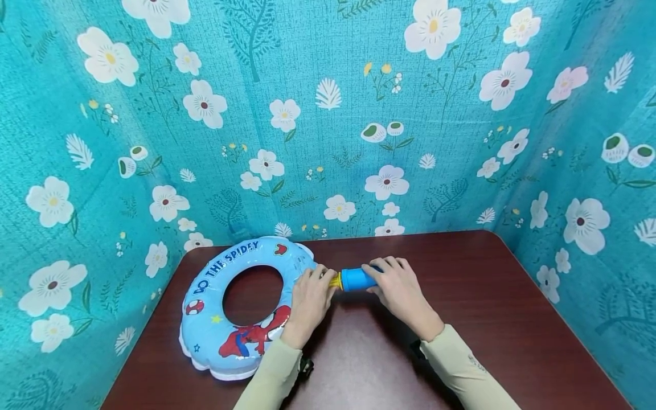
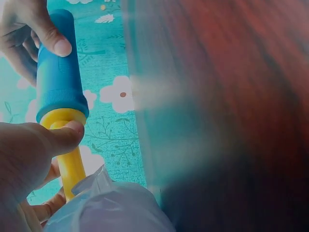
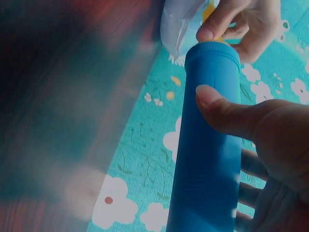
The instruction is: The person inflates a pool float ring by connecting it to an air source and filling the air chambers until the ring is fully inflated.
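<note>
A blue hand pump (image 1: 355, 279) with a yellow nozzle (image 2: 72, 170) is held level above the table. My right hand (image 1: 402, 290) grips its blue barrel (image 3: 206, 164), thumb along the near side and fingers behind. My left hand (image 1: 310, 299) pinches the yellow end, its thumb by the barrel's ribbed collar. Left of the pump lies an inflated light-blue swim ring (image 1: 201, 327) with lettering and red cartoon figures. In the left wrist view the nozzle reaches the ring's pale plastic (image 2: 118, 210); whether its tip sits inside a valve is hidden.
A dark reddish-brown table (image 1: 487, 313) lies under everything. Teal flowered cloth (image 1: 328, 142) hangs behind and along both sides, close to the table's edges.
</note>
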The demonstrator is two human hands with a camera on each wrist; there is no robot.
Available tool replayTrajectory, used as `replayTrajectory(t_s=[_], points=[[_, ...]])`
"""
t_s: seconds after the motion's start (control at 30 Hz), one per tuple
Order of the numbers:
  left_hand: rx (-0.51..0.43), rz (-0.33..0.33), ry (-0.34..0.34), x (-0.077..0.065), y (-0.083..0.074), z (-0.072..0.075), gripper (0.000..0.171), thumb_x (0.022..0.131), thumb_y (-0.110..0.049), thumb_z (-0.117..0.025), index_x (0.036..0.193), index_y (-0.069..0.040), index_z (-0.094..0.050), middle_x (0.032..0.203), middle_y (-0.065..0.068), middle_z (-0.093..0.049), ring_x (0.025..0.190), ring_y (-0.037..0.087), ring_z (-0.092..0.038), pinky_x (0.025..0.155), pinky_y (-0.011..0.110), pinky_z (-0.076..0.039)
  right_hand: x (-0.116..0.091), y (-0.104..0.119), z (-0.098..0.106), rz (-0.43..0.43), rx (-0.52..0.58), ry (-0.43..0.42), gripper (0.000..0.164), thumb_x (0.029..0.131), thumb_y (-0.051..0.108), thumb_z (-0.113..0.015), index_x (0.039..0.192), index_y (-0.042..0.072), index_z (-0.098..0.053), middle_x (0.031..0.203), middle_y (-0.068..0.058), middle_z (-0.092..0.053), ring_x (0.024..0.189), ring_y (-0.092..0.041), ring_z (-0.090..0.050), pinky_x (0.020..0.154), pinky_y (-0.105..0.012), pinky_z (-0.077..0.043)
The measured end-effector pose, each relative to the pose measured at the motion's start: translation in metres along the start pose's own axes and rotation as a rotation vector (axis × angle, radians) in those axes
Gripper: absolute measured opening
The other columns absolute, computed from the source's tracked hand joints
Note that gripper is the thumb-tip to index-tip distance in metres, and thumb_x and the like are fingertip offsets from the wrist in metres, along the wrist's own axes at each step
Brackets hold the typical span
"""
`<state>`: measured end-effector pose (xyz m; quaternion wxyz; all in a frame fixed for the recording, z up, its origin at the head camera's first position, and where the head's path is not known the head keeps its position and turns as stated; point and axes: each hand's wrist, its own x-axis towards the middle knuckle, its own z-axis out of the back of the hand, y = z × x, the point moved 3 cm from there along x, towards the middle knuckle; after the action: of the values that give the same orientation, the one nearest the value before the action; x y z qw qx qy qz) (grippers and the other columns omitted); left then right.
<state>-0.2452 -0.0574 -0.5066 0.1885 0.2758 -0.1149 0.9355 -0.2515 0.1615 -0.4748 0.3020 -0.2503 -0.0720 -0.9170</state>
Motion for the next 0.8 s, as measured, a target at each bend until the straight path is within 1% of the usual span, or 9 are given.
replayTrajectory(t_s=[0.1, 0.2, 0.37, 0.47, 0.6, 0.8], points=[[-0.010, 0.006, 0.006, 0.000, 0.002, 0.000, 0.022, 0.099, -0.033, -0.080, 0.115, -0.020, -0.074, 0.106, 0.000, -0.069, 0.086, 0.022, -0.062, 0.067, 0.036, -0.057, 0.001, -0.007, 0.006, -0.018, 0.033, 0.022, 0.055, 0.081, 0.028, -0.096, 0.131, 0.016, -0.076, 0.125, -0.008, -0.075, 0.112, -0.033, -0.068, 0.098, -0.055, -0.053], [-0.018, 0.010, 0.009, 0.001, 0.003, 0.001, 0.020, 0.099, -0.032, -0.079, 0.114, -0.020, -0.074, 0.105, 0.000, -0.069, 0.085, 0.023, -0.062, 0.066, 0.036, -0.057, 0.000, -0.020, 0.014, -0.054, 0.066, 0.053, 0.055, 0.080, 0.026, -0.097, 0.130, 0.015, -0.077, 0.123, -0.008, -0.076, 0.112, -0.033, -0.068, 0.098, -0.055, -0.052], [-0.007, 0.021, 0.027, 0.001, 0.004, 0.002, 0.019, 0.100, -0.032, -0.077, 0.115, -0.021, -0.074, 0.105, -0.001, -0.069, 0.085, 0.022, -0.062, 0.065, 0.035, -0.056, -0.006, -0.047, 0.030, -0.139, 0.107, 0.097, 0.056, 0.076, 0.019, -0.099, 0.127, 0.013, -0.078, 0.123, -0.010, -0.075, 0.113, -0.035, -0.068, 0.098, -0.057, -0.050], [0.003, 0.023, 0.027, 0.000, 0.004, 0.002, 0.020, 0.099, -0.032, -0.078, 0.115, -0.021, -0.074, 0.105, -0.001, -0.069, 0.086, 0.022, -0.063, 0.066, 0.035, -0.057, -0.008, -0.055, 0.034, -0.156, 0.121, 0.132, 0.056, 0.077, 0.017, -0.098, 0.128, 0.011, -0.077, 0.125, -0.012, -0.075, 0.115, -0.036, -0.066, 0.099, -0.058, -0.049], [0.010, 0.018, 0.009, 0.000, 0.003, 0.002, 0.021, 0.098, -0.031, -0.081, 0.114, -0.020, -0.074, 0.105, 0.000, -0.069, 0.087, 0.023, -0.064, 0.067, 0.036, -0.057, -0.007, -0.050, 0.030, -0.114, 0.100, 0.151, 0.056, 0.079, 0.016, -0.097, 0.130, 0.009, -0.075, 0.126, -0.012, -0.075, 0.114, -0.036, -0.066, 0.098, -0.059, -0.048], [0.013, 0.002, -0.022, 0.000, 0.001, 0.000, 0.022, 0.097, -0.031, -0.082, 0.113, -0.020, -0.074, 0.106, 0.000, -0.070, 0.087, 0.024, -0.064, 0.067, 0.038, -0.058, -0.002, -0.027, 0.017, -0.042, 0.004, 0.079, 0.057, 0.079, 0.022, -0.097, 0.131, 0.012, -0.075, 0.125, -0.009, -0.075, 0.112, -0.035, -0.066, 0.097, -0.058, -0.051]])
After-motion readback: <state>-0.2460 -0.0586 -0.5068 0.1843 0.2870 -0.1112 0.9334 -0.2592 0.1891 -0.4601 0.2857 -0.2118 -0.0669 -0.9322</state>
